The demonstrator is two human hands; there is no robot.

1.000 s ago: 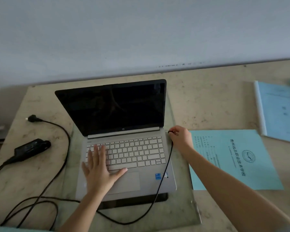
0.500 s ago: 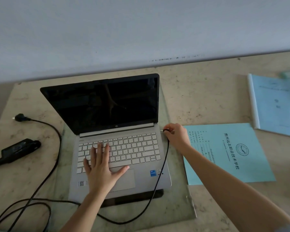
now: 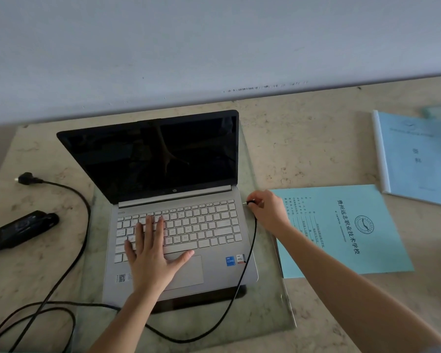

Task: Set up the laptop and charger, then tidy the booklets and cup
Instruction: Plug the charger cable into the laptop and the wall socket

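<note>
Left fingers (image 3: 149, 225) flat on silver laptop (image 3: 214, 272); right fingers (image 3: 260, 198) pinch slim, seemingly unseated plug (image 3: 250, 202).

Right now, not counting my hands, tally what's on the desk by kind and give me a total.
Laptop: 1
Charger: 1
Booklets: 2
Glass sheet: 1
Total: 5
A greenish edge at the far right is too cut off to name, so it is not counted.

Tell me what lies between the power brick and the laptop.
Head view: a stretch of black cable runs over the table between the power brick and the laptop.
</note>
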